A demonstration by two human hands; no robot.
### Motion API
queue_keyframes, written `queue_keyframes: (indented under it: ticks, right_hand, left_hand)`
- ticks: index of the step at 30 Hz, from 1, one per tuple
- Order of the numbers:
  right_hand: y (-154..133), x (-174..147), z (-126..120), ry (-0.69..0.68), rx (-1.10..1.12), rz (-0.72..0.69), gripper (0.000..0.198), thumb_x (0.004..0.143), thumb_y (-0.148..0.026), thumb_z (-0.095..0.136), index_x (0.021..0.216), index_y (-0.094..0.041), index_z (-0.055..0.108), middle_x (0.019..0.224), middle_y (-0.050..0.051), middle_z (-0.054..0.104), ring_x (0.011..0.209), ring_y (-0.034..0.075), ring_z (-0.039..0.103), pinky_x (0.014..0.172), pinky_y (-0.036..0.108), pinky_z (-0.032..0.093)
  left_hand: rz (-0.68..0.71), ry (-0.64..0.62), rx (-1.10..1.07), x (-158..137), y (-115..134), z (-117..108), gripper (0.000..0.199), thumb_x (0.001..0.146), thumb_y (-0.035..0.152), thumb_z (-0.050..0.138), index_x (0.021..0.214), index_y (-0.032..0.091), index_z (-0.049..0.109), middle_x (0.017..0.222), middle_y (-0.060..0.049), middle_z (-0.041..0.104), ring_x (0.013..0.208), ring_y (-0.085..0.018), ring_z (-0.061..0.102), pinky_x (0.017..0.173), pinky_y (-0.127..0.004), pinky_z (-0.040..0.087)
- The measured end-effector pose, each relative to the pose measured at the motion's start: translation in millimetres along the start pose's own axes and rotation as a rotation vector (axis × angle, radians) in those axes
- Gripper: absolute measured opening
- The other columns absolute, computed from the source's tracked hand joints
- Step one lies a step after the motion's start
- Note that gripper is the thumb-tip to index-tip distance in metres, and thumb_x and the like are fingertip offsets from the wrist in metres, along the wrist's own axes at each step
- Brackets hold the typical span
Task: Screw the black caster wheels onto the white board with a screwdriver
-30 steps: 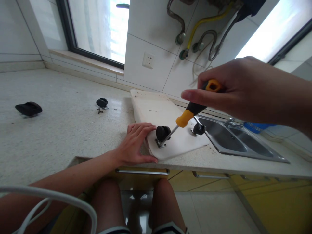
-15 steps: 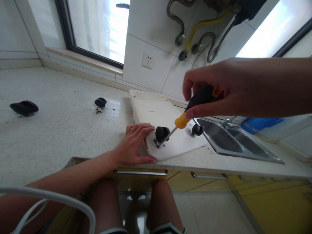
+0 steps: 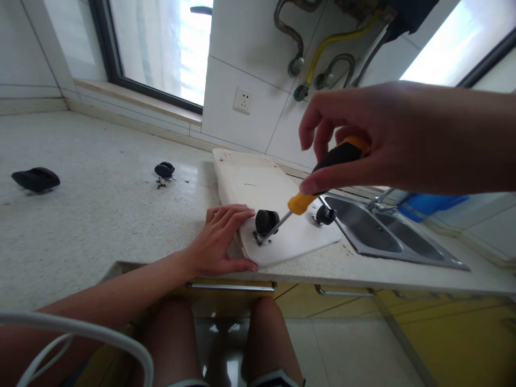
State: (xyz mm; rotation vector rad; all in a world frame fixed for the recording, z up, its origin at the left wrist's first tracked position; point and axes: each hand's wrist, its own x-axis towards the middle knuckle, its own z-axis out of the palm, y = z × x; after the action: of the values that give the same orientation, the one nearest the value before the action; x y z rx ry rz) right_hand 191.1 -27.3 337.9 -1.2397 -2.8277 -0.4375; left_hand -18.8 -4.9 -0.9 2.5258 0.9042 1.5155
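Note:
A yellow-and-black screwdriver (image 3: 303, 201) slants down from my right hand (image 3: 355, 134), its handle held against my thumb with the upper fingers loosely curled. Its tip meets the metal mounting plate of a black caster wheel (image 3: 266, 221) on a white board (image 3: 278, 188). My left hand (image 3: 223, 239) grips the board's near-left edge, fingers on top and thumb along the front side. A second caster (image 3: 324, 215) is attached at the board's right end. Whether the tip sits in a screw is too small to tell.
A loose caster (image 3: 164, 170) with small screws (image 3: 161, 183) beside it lies on the speckled counter (image 3: 100, 215). Another loose caster (image 3: 36, 179) is farther left. A steel sink (image 3: 371, 226) adjoins the board's right. A white cable (image 3: 100, 332) crosses the lower left.
My right hand has shifted its hold on the screwdriver handle; the fingers are looser and the handle looks turned. My left hand and the board keep their place.

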Motion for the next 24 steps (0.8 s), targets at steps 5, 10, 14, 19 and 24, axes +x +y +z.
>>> queue_keyframes:
  ticks: [5, 10, 14, 19, 24]
  right_hand:
    - [5.9, -2.0, -2.3, 0.089, 0.103, 0.011, 0.059, 0.082, -0.088, 0.081, 0.100, -0.032, 0.077, 0.071, -0.002, 0.069, 0.051, 0.013, 0.053, 0.051, 0.036, 0.037]
    - [2.9, -3.4, 1.2, 0.059, 0.040, -0.002, 0.068, 0.085, -0.097, 0.071, 0.096, -0.031, 0.077, 0.067, -0.003, 0.068, 0.049, 0.010, 0.051, 0.050, 0.035, 0.039]
    - [6.0, -11.4, -5.8, 0.081, 0.112, -0.068, 0.076, 0.079, -0.107, 0.059, 0.103, -0.039, 0.080, 0.073, -0.005, 0.072, 0.058, 0.012, 0.064, 0.053, 0.036, 0.045]
    - [8.1, -10.6, -8.6, 0.143, -0.036, -0.121, 0.077, 0.086, -0.105, 0.055, 0.084, -0.032, 0.082, 0.056, -0.005, 0.061, 0.043, 0.007, 0.048, 0.044, 0.034, 0.030]
    - [5.6, -7.4, -5.5, 0.068, -0.087, -0.010, 0.079, 0.092, -0.103, 0.050, 0.083, -0.029, 0.077, 0.050, -0.004, 0.055, 0.039, 0.008, 0.041, 0.045, 0.035, 0.034]
  left_hand:
    - [-0.007, -0.004, -0.009, -0.8, -0.8, 0.3, 0.110, 0.087, 0.098, 0.067, 0.169, 0.027, 0.045, 0.157, -0.020, 0.068, 0.147, -0.046, 0.060, 0.124, -0.058, 0.034]
    - [-0.021, -0.004, -0.003, -1.0, -1.1, 1.0, 0.109, 0.087, 0.100, 0.063, 0.166, 0.026, 0.048, 0.156, -0.019, 0.068, 0.147, -0.046, 0.060, 0.124, -0.058, 0.035]
    - [-0.007, 0.007, -0.003, -1.4, -1.6, 1.5, 0.107, 0.090, 0.099, 0.062, 0.166, 0.026, 0.047, 0.155, -0.020, 0.069, 0.147, -0.045, 0.060, 0.123, -0.057, 0.035]
    - [0.001, 0.005, 0.003, -1.8, -1.6, 1.6, 0.107, 0.089, 0.099, 0.062, 0.167, 0.027, 0.045, 0.156, -0.020, 0.069, 0.146, -0.045, 0.061, 0.122, -0.057, 0.034]
    - [-0.002, 0.011, -0.006, -1.8, -2.0, 2.2, 0.107, 0.089, 0.098, 0.065, 0.167, 0.027, 0.046, 0.156, -0.020, 0.068, 0.146, -0.045, 0.060, 0.123, -0.058, 0.034]
